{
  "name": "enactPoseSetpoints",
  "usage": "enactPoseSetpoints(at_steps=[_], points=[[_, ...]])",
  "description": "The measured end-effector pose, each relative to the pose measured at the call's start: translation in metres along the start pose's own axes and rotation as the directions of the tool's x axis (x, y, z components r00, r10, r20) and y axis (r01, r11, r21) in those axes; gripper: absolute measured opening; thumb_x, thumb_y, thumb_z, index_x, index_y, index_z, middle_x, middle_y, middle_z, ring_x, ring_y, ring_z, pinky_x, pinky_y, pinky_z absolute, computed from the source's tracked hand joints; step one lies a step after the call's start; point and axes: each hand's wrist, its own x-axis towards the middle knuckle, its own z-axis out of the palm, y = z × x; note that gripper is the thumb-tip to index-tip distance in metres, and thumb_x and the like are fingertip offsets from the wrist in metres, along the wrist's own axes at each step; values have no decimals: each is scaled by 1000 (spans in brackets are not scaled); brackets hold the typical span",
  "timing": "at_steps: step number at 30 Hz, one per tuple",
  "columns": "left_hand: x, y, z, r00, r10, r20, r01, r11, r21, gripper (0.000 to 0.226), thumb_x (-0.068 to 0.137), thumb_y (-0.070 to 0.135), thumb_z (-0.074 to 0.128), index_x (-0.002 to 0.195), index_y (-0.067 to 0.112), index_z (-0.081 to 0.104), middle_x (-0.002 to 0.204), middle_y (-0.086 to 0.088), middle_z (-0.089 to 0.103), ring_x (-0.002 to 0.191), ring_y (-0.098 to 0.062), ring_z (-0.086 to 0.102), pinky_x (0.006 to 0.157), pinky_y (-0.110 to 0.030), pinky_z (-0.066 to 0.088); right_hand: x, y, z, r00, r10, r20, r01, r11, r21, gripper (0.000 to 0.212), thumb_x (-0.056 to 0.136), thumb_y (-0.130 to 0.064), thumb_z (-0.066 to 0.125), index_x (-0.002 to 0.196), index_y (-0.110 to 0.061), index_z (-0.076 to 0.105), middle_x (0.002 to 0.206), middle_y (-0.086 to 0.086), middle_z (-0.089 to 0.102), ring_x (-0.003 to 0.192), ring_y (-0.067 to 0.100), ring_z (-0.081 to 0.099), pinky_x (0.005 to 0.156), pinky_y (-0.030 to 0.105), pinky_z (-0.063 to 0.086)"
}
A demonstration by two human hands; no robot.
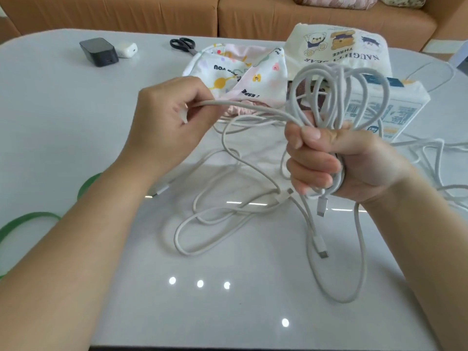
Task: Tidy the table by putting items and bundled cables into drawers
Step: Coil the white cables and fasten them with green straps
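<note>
My right hand [329, 163] grips a bunch of looped white cable [339, 92] upright above the table, the loops standing over my fist and a plug end [321, 205] hanging below it. My left hand [172, 117] pinches a strand of the same cable [253, 107] that runs across to the bundle. More white cable [228, 216] lies in loose tangles on the glossy table [63, 117] under both hands, with plug ends [320, 247] showing.
At the back left sit a black charger block [98, 51], a white earbud case [126, 49] and black scissors [183, 45]. Printed cloth bags [238, 72], a bear-print bag [336, 46] and a white box [379, 110] lie behind the cables. Green bands [25, 221] lie at the left edge.
</note>
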Motion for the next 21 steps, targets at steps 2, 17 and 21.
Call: enactPoseSetpoints(at_steps=[2,17,21], points=[[-2,7,8,964,-264,32,251,866,-433,28,84,24,65,64,13,50,53,12,47,54,-12,44,62,-28,47,-1,-1,-2,999,-18,26,18,999,33,13,89,-22,62,86,-10,58,52,-9,45,49,7,51,60,26,53],[-4,8,4,931,-354,-93,303,888,-347,29,87,24,55,63,17,38,48,3,36,48,-15,40,51,-35,38,-1,-3,-7,983,-179,40,163,954,250,18,93,-17,56,78,-8,50,51,-3,35,46,14,35,59,29,47],[-8,13,4,986,-157,-50,150,982,-116,29,95,24,45,69,13,39,55,0,34,53,-8,29,51,-18,27,0,-3,-7,983,-182,-7,179,956,231,23,89,-20,62,75,-12,45,56,-1,34,54,13,44,64,32,54]])
